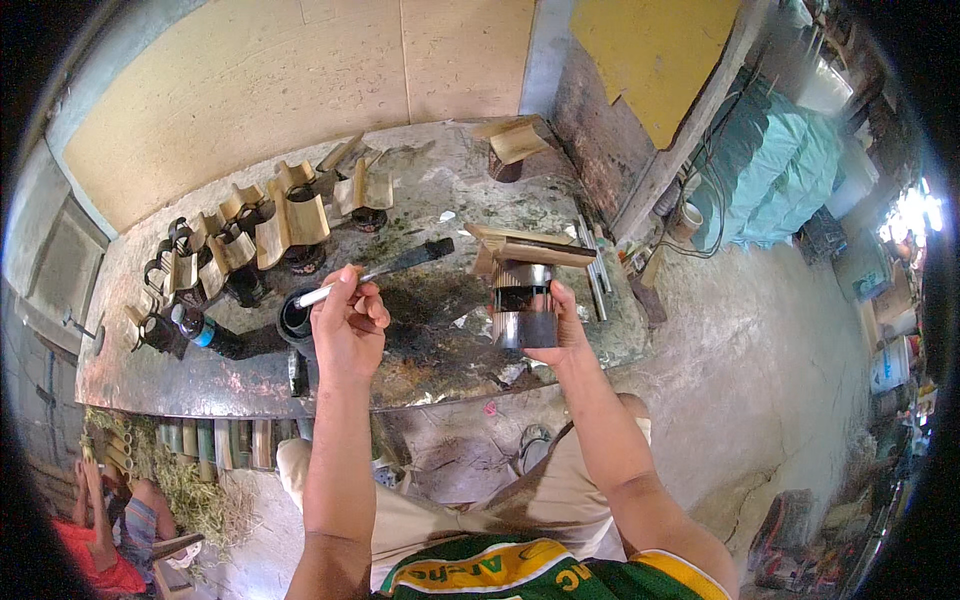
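My left hand (350,325) is closed around the pale handle of a paintbrush (425,253). The brush's dark, black-coated bristles point right, a short gap away from the piece in my other hand. My right hand (562,330) grips a bamboo cylinder (525,300) from its right side. A glossy black band runs around that cylinder, and split bamboo pieces (530,248) sit across its top. Just left of my left hand stands a dark cup (293,318), partly hidden by the hand; its contents look black.
Several similar bamboo pieces (290,228) crowd the table's left side, beside a dark bottle with a blue band (195,327). One more bamboo piece (508,148) stands at the back. Metal rods (592,270) lie right of my right hand. Another person (105,530) sits at lower left.
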The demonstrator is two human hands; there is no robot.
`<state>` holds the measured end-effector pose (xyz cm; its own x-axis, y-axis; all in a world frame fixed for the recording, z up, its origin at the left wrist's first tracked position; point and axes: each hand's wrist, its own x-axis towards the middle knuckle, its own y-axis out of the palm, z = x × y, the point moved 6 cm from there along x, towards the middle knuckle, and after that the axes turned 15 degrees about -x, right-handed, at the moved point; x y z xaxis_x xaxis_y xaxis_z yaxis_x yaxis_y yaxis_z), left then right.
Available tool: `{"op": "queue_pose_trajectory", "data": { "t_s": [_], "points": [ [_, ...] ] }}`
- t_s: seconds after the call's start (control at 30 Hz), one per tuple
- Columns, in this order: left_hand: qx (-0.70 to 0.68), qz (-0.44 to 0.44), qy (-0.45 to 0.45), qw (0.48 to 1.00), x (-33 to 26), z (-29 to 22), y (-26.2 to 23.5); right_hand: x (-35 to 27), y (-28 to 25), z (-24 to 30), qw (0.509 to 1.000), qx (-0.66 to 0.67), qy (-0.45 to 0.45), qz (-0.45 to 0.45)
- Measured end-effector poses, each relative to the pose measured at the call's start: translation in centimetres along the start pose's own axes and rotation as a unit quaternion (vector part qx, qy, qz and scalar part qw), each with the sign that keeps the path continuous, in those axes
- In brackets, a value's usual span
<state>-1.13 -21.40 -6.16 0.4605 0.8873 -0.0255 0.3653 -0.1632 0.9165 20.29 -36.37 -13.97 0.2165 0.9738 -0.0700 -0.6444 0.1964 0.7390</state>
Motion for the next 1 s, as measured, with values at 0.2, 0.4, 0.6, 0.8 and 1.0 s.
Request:
{"op": "queue_pose_trajectory", "data": {
  "t_s": [0.2,0.4,0.6,0.8,1.0],
  "points": [
    [-0.024,0.001,-0.054,0.998,-0.3,3.2,1.0,-0.1,1.3,0.4,0.997,0.015,0.002,0.074],
    [-0.017,0.033,-0.094,0.995,-1.0,6.9,3.7,-0.2,1.9,0.0,0.993,0.088,-0.007,0.078],
    [-0.017,0.032,-0.113,0.993,-1.4,8.9,5.6,-0.4,0.8,-0.7,0.998,0.059,0.018,-0.01],
    [0.048,0.037,-0.081,0.995,-1.6,9.0,4.9,-0.4,1.1,-0.5,0.996,0.092,0.008,0.008],
    [0.019,0.011,-0.042,0.999,-0.4,7.3,2.7,-0.5,1.9,0.0,0.989,0.118,-0.02,0.083]
  ]
}}
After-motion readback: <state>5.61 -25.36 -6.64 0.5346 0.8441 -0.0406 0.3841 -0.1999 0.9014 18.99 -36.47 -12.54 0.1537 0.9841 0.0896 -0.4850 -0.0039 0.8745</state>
